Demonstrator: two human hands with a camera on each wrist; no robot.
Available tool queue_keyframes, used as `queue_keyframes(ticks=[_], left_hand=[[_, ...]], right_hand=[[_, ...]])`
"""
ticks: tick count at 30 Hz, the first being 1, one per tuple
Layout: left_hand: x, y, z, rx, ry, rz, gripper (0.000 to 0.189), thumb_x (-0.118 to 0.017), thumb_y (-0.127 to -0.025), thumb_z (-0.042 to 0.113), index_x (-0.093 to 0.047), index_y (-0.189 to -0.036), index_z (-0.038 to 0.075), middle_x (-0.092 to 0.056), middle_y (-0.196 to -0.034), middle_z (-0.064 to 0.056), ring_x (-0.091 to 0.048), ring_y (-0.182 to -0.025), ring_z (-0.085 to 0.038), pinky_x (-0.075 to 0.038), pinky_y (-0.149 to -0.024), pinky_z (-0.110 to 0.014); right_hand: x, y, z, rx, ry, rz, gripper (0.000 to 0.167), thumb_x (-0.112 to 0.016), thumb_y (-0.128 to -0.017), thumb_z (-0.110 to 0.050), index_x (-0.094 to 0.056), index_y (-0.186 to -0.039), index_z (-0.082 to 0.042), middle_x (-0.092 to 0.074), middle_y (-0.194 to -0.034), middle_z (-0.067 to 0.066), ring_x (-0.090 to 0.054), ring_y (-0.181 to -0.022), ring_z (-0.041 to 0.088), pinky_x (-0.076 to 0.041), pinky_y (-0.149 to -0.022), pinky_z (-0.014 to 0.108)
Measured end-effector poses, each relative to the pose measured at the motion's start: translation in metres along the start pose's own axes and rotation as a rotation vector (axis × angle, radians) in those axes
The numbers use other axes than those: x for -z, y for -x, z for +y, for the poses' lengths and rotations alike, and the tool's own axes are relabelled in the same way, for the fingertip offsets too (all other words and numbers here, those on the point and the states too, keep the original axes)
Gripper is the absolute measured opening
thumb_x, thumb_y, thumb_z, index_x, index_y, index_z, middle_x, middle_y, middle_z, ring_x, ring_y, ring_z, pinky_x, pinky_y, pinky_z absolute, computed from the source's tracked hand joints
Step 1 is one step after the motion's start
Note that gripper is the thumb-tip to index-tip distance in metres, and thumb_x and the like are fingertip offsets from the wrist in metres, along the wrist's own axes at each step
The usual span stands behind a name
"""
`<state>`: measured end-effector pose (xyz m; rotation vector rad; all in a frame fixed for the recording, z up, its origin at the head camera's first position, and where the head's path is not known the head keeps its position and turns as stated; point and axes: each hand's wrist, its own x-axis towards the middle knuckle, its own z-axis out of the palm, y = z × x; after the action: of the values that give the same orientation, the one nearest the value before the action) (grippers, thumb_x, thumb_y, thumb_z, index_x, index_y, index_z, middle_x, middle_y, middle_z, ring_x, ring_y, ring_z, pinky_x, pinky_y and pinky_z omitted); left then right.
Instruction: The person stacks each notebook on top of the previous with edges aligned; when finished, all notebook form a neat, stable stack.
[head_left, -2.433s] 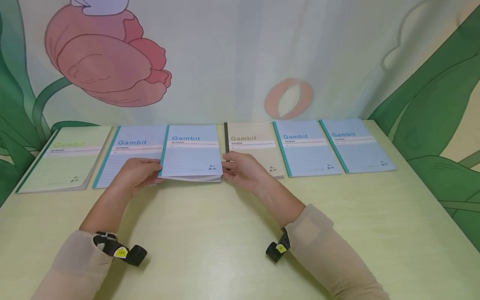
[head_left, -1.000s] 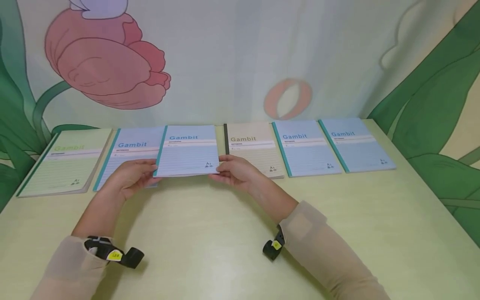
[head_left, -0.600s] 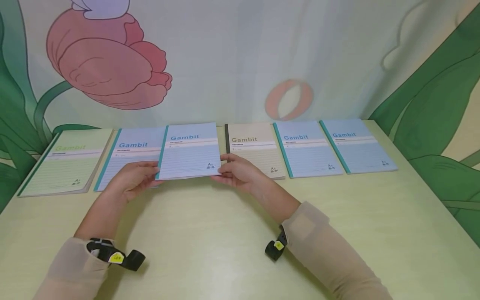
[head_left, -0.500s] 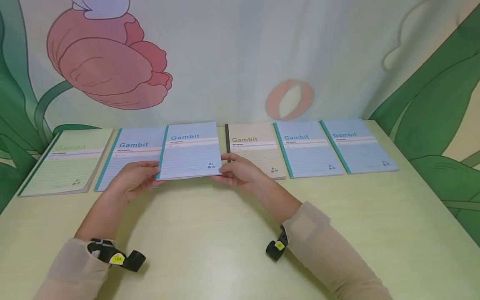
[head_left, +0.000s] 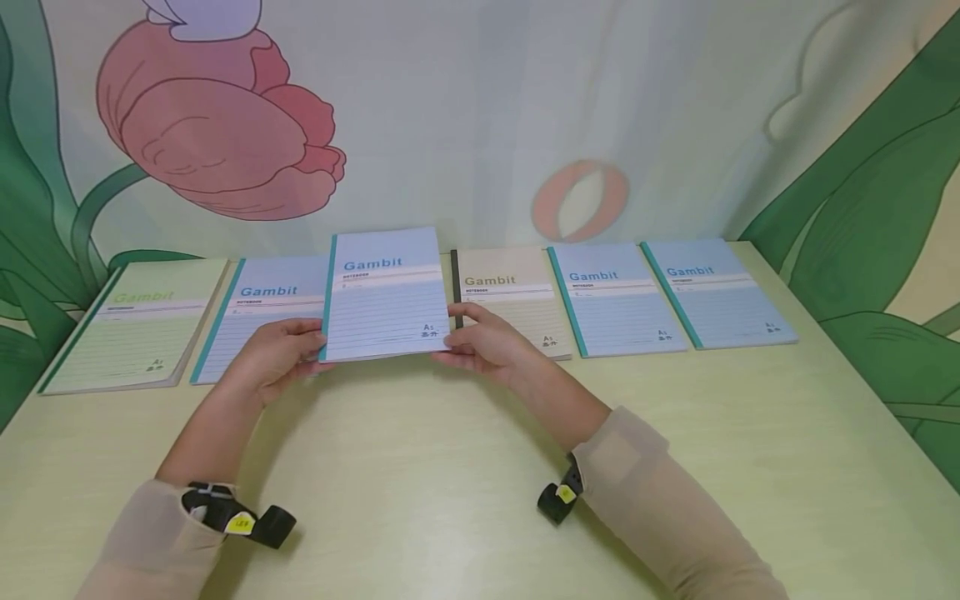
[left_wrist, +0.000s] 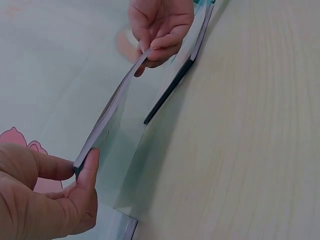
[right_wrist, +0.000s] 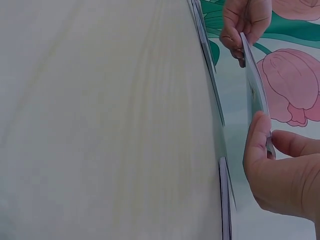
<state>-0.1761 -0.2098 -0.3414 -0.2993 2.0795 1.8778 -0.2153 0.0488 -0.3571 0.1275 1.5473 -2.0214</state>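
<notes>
A blue notebook (head_left: 386, 300) marked Gambit, with a teal spine, is held up off the table, its far edge tipped upward. My left hand (head_left: 277, 354) pinches its near left corner between thumb and fingers. On the opposite corner my right hand (head_left: 487, 342) pinches likewise. In the left wrist view the notebook (left_wrist: 112, 107) appears edge-on, with the left hand (left_wrist: 47, 192) close by and the right hand (left_wrist: 162, 30) beyond. The right wrist view also has the notebook (right_wrist: 256, 82) well above the table, gripped by the right hand (right_wrist: 282, 167) near the camera.
Along the table's (head_left: 420, 483) back edge lie a green notebook (head_left: 135, 325), another blue notebook (head_left: 262, 308) partly behind my left hand, a beige notebook (head_left: 517, 300) with a dark spine, and two more blue notebooks, one (head_left: 618, 300) beside the other (head_left: 720, 292). A curtain-like printed backdrop (head_left: 435, 117) rises behind.
The held notebook has first come slightly nearer and left, then shifted right, and its far edge has risen. Both hands keep hold of its near corners. The other notebooks stay in place.
</notes>
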Motion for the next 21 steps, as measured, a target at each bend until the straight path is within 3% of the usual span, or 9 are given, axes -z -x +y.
queue_keyframes(ticks=[11, 21], left_hand=[[-0.004, 0.003, 0.001, -0.052, -0.012, 0.008, 0.048, -0.04, -0.098, 0.006, -0.025, -0.14, -0.011, -0.036, -0.133, -0.023, -0.056, -0.083, -0.002, -0.051, -0.073, -0.018], [-0.011, 0.002, 0.002, -0.077, -0.029, 0.008, 0.049, -0.042, -0.097, 0.006, -0.024, -0.141, -0.008, -0.038, -0.129, -0.018, -0.053, -0.088, -0.004, -0.049, -0.075, -0.018]], right_hand=[[0.004, 0.006, -0.002, 0.042, 0.036, -0.01, 0.05, -0.046, -0.088, 0.012, -0.038, -0.133, -0.008, -0.055, -0.116, 0.021, -0.062, -0.084, 0.023, -0.053, -0.076, 0.03], [0.011, 0.01, -0.004, 0.079, 0.059, -0.006, 0.046, -0.045, -0.087, 0.013, -0.041, -0.13, -0.005, -0.055, -0.113, 0.02, -0.063, -0.08, 0.022, -0.054, -0.073, 0.029]])
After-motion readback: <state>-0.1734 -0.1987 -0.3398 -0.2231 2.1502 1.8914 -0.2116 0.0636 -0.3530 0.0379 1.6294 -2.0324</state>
